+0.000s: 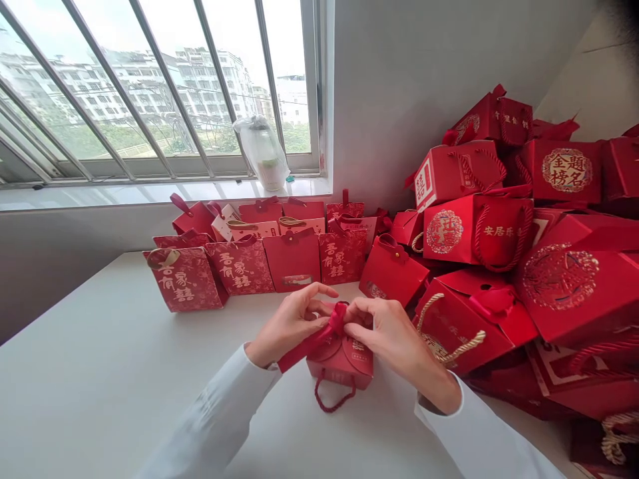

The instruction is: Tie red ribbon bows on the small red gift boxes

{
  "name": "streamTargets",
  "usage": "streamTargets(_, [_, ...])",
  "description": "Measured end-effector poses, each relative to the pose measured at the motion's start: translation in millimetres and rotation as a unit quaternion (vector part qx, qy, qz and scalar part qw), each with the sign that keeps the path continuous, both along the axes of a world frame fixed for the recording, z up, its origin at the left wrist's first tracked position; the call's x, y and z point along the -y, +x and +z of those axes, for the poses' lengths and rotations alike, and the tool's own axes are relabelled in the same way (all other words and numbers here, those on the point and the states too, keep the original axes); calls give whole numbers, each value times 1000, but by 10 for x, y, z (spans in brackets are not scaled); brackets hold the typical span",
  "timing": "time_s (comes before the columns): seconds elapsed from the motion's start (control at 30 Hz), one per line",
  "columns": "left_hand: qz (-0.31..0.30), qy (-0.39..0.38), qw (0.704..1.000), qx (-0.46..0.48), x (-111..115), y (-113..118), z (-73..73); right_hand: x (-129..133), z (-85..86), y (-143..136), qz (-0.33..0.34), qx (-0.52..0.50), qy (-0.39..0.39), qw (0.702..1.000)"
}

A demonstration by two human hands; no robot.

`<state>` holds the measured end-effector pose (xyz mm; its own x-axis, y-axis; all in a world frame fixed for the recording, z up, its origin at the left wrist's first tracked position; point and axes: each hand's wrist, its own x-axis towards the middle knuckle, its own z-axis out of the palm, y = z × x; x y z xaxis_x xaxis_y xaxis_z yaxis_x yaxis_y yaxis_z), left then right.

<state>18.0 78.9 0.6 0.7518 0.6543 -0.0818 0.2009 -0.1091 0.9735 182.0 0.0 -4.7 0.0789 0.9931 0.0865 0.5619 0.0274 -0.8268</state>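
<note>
A small red gift box (pixel 339 374) stands on the white table in front of me, its twisted red cord handle (pixel 333 404) drooping over the near side. Across its top lies a red ribbon (pixel 338 318), bunched into a bow or knot, with one tail hanging to the left. My left hand (pixel 302 318) pinches the ribbon from the left, its index finger stretched out. From the right, my right hand (pixel 382 326) closes thumb and fingers on the ribbon at the knot. The fingers hide part of the knot and of the lid.
Behind the box, several red gift boxes (pixel 239 266) stand in rows along the wall. A tall heap of larger red boxes (pixel 479 233) with rope handles fills the right side. A plastic-wrapped cup (pixel 264 156) sits on the sill of the barred window. The white table (pixel 100 372) extends left.
</note>
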Motion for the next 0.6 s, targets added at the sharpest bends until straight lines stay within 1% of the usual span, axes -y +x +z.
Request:
streamTargets(0.07, [-1,-21,1000,10,-19,14,-35,-8,-8,-13,-10,-6,4,1000])
streamTargets(0.27, [25,-41,999,-4,-38,50,-105,-5,-55,-39,-19,-3,31,999])
streamTargets(0.47, [35,-62,997,7,-29,60,-84,-15,-105,-46,-43,2,47,998])
streamTargets(0.6, [40,-67,997,9,-20,68,-64,-12,-82,-40,-24,-31,35,999])
